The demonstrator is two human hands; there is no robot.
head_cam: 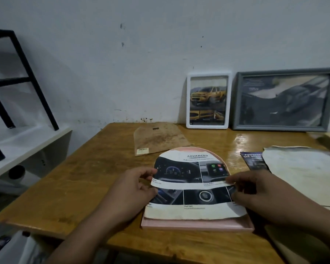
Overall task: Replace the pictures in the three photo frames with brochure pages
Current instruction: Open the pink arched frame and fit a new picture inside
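Note:
A pink arch-shaped photo frame (pixel 196 225) lies flat near the table's front edge. On it rests an arch-cut brochure page (pixel 191 172) showing car dashboard pictures. My left hand (pixel 133 189) pinches the page's left edge. My right hand (pixel 255 189) pinches its right edge. A white frame (pixel 208 73) with a yellow truck page leans on the wall at the back. Beside it leans a grey frame (pixel 286 70) with a dark car page.
A brown arch-shaped backing board (pixel 160 138) lies behind the pink frame. A dark brochure (pixel 251 161) and worn pale sheets (pixel 303 172) lie at the right. A white shelf (pixel 27 141) with a black metal stand (pixel 36 88) sits left of the wooden table (pixel 74 178).

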